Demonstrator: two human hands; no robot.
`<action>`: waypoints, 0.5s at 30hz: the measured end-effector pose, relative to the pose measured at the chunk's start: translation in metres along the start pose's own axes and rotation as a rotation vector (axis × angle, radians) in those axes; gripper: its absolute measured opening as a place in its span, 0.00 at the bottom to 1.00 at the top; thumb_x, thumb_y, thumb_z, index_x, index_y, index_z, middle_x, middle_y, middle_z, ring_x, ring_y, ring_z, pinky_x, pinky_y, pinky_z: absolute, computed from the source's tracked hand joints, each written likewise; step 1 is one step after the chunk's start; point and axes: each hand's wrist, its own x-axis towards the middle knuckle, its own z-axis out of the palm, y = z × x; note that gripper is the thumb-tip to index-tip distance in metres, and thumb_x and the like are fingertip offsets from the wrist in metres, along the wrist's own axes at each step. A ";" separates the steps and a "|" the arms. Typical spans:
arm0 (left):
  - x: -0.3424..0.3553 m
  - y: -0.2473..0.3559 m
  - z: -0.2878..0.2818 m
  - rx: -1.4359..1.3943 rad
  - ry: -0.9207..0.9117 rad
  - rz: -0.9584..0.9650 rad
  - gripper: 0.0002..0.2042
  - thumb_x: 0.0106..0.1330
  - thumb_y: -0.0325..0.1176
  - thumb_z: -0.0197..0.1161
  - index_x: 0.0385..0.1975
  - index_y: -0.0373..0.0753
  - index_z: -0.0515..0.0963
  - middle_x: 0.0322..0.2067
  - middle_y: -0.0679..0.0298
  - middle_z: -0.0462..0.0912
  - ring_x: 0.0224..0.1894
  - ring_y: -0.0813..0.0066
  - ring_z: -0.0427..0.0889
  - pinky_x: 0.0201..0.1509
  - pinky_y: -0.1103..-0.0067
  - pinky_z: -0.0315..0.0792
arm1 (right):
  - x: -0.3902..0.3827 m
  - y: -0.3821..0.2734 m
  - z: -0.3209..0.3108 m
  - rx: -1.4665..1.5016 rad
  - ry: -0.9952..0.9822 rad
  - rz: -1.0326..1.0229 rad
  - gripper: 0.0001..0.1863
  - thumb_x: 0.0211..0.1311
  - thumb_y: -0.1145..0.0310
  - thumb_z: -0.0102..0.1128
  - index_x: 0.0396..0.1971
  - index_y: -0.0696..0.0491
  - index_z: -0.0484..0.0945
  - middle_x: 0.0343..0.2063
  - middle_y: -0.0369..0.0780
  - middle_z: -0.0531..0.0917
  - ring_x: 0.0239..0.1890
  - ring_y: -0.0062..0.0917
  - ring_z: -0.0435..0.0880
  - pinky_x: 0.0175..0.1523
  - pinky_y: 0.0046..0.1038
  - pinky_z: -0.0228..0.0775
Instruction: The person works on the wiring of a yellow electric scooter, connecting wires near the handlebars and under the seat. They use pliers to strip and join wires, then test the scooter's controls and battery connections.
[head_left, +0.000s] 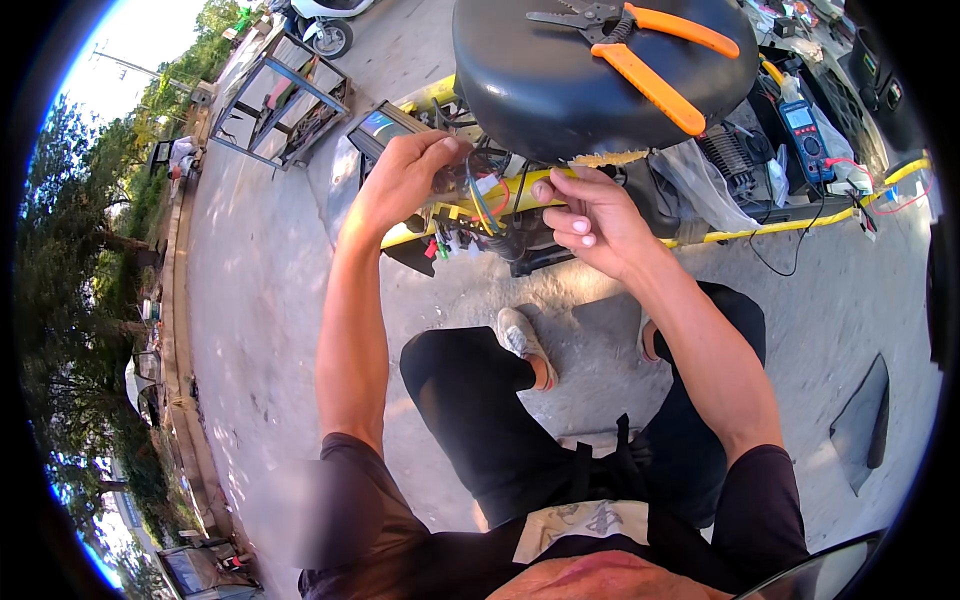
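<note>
My left hand [405,180] reaches into a wiring bundle on a yellow-framed vehicle, thumb and fingers closed. Their tips are in shadow, so what they hold is unclear. Beside it hang loose wires [487,205] in yellow, blue and red, with several small coloured connectors [440,245] below. To the right of these wires is my right hand [598,222], its fingers curled and thumb near the forefinger; anything pinched there is too small to name. Above both hands, wire strippers [655,75] with orange handles lie on a rounded black seat [530,100] with a ragged lower edge.
A yellow frame tube [720,237] runs across in front of me. At the right are a multimeter [803,140] with red and black leads, a coil spring shock absorber [727,158] and plastic sheeting [700,190]. A metal rack [282,98] stands far left; a dark flat piece [862,425] lies lower right.
</note>
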 end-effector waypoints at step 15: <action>0.012 -0.011 -0.022 0.077 0.123 0.099 0.12 0.71 0.27 0.61 0.48 0.31 0.86 0.38 0.60 0.90 0.36 0.76 0.85 0.43 0.76 0.80 | 0.013 0.010 -0.004 0.366 -0.100 0.030 0.10 0.82 0.72 0.47 0.37 0.59 0.71 0.35 0.38 0.74 0.19 0.14 0.67 0.18 0.17 0.59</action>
